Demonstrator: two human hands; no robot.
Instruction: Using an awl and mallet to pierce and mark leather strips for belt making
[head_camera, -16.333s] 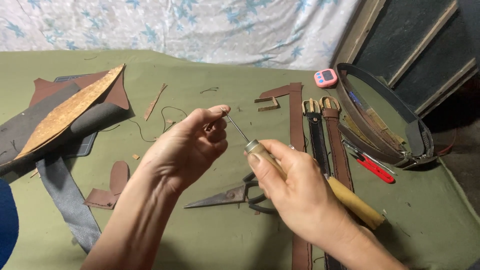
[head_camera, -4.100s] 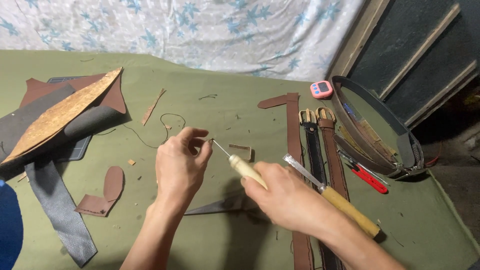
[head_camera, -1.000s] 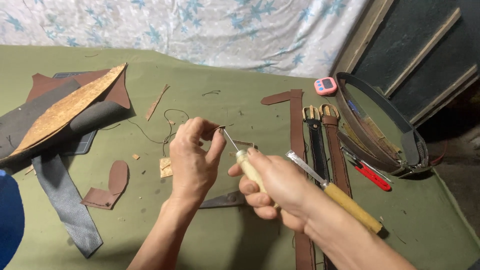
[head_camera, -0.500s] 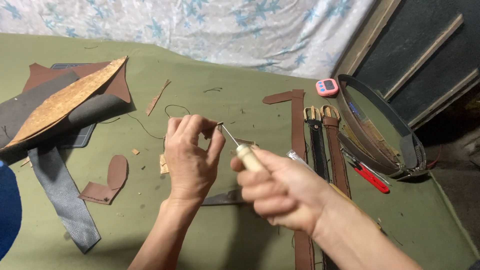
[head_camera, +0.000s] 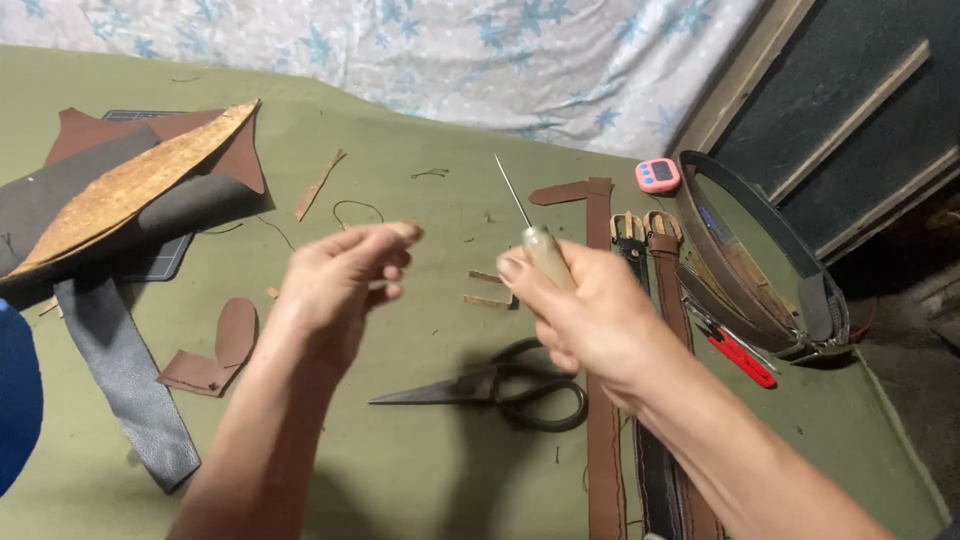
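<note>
Left hand (head_camera: 340, 290): raised over green tabletop (head_camera: 400, 480), fingertips pinched together, what they pinch too small to tell. Black scissors (head_camera: 500, 388): flat below, between both hands. Right hand (head_camera: 590, 325): clamped on wooden-handled awl (head_camera: 535, 240), point tilted upward.

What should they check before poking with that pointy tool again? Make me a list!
1. Right hand grips the awl firmly: ok.
2. Awl tip points away from fingers: ok, it points up.
3. Left hand pinches a small piece: cannot tell, blurred.
4. Scissors lie shut on the green table, apart from both hands: ok.
5. Belts lie flat beside the right arm: ok.
</note>
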